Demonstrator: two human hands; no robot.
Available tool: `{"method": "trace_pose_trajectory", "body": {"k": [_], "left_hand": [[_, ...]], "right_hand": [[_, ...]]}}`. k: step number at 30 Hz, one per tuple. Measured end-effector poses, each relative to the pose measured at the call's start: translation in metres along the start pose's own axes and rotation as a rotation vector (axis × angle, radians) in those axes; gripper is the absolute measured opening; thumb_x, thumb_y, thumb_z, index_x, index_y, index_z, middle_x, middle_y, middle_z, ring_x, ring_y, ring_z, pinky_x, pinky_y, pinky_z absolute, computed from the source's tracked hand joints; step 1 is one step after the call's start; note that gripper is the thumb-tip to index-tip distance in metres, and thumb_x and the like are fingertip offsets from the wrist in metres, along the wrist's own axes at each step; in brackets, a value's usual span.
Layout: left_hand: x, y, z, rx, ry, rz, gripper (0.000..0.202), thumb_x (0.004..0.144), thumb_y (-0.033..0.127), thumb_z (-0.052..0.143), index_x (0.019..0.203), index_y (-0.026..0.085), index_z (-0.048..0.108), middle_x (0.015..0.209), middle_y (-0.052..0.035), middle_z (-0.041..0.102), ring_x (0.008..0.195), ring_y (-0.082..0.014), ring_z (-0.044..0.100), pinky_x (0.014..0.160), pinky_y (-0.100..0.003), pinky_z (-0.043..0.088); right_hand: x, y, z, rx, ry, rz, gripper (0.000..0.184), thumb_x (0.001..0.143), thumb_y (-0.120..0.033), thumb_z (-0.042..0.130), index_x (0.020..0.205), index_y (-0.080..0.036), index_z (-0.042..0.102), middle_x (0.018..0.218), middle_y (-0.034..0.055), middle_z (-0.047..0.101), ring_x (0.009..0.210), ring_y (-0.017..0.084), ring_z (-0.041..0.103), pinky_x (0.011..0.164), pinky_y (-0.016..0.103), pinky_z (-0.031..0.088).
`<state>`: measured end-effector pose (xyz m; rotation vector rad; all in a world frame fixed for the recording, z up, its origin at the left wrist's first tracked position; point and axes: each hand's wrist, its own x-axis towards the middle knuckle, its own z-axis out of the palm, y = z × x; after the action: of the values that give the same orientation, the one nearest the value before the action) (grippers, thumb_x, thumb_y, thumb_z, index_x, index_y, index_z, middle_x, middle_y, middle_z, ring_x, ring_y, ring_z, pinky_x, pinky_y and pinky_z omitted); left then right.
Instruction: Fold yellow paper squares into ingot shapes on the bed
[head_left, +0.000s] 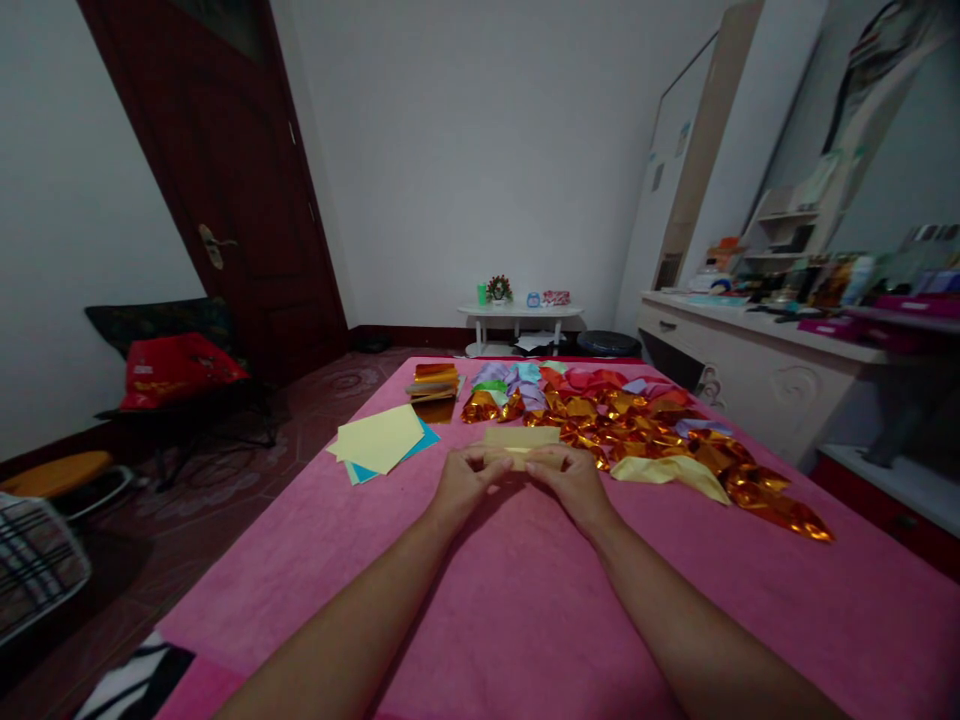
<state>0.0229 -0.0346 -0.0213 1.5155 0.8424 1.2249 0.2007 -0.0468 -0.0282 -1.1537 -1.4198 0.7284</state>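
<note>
A sheet of pale yellow paper is between my hands at the middle of the pink-covered table. Its near edge is turned up in a fold. My left hand pinches the left end of that fold, and my right hand pinches the right end, with the thumbs close together in front. To the left lie loose yellow sheets over blue ones. Shiny orange-gold folded foil pieces are heaped on the right, and a yellow folded paper piece lies nearest my right hand.
A stack of gold foil sheets sits at the far left of the table. Purple, green and red folded papers lie at its far edge. A chair with a red bag stands left; a dressing table stands right.
</note>
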Motion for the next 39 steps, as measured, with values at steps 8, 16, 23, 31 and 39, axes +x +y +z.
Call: {"method": "trace_pose_trajectory", "body": {"k": [8, 16, 23, 31, 39], "left_hand": [[0.000, -0.005, -0.002, -0.050, 0.065, -0.044, 0.053, 0.072, 0.050, 0.066, 0.112, 0.015, 0.067, 0.086, -0.0073, 0.069, 0.064, -0.0130, 0.056, 0.050, -0.020, 0.042], [0.002, -0.008, -0.003, -0.117, 0.129, -0.053, 0.050, 0.070, 0.047, 0.070, 0.104, 0.009, 0.069, 0.081, -0.0069, 0.067, 0.062, -0.0117, 0.056, 0.049, -0.019, 0.041], [0.001, -0.005, 0.000, -0.142, 0.090, -0.146, 0.052, 0.073, 0.057, 0.062, 0.079, 0.006, 0.068, 0.054, -0.0067, 0.065, 0.039, -0.0096, 0.052, 0.039, -0.018, 0.036], [0.000, 0.001, 0.000, -0.344, -0.028, -0.268, 0.048, 0.071, 0.050, 0.069, 0.093, 0.008, 0.063, 0.069, -0.0110, 0.071, 0.061, -0.0207, 0.069, 0.048, -0.022, 0.051], [0.004, -0.006, -0.003, -0.491, 0.015, -0.283, 0.039, 0.073, 0.042, 0.071, 0.088, 0.005, 0.066, 0.078, -0.0135, 0.071, 0.065, -0.0157, 0.068, 0.065, -0.027, 0.058]], "right_hand": [[-0.001, -0.006, 0.000, -0.044, 0.011, -0.071, 0.019, 0.067, -0.027, 0.070, 0.083, -0.017, 0.072, 0.083, 0.0053, 0.067, 0.078, 0.021, 0.060, 0.072, 0.033, 0.047], [0.001, -0.002, -0.003, 0.114, 0.060, -0.165, 0.023, 0.078, -0.039, 0.063, 0.074, -0.017, 0.071, 0.091, 0.0055, 0.063, 0.084, 0.020, 0.058, 0.074, 0.029, 0.047], [0.003, 0.003, -0.005, 0.112, 0.107, -0.219, 0.017, 0.077, -0.035, 0.066, 0.077, -0.020, 0.074, 0.091, 0.0051, 0.066, 0.085, 0.021, 0.060, 0.076, 0.030, 0.047], [0.005, 0.005, -0.005, 0.042, 0.186, -0.233, 0.014, 0.073, -0.033, 0.069, 0.078, -0.020, 0.075, 0.090, 0.0056, 0.068, 0.088, 0.021, 0.061, 0.085, 0.036, 0.046], [0.004, 0.004, -0.004, 0.028, 0.146, -0.167, 0.021, 0.075, -0.038, 0.066, 0.075, -0.020, 0.075, 0.082, 0.0042, 0.065, 0.084, 0.021, 0.058, 0.080, 0.033, 0.044]]}}
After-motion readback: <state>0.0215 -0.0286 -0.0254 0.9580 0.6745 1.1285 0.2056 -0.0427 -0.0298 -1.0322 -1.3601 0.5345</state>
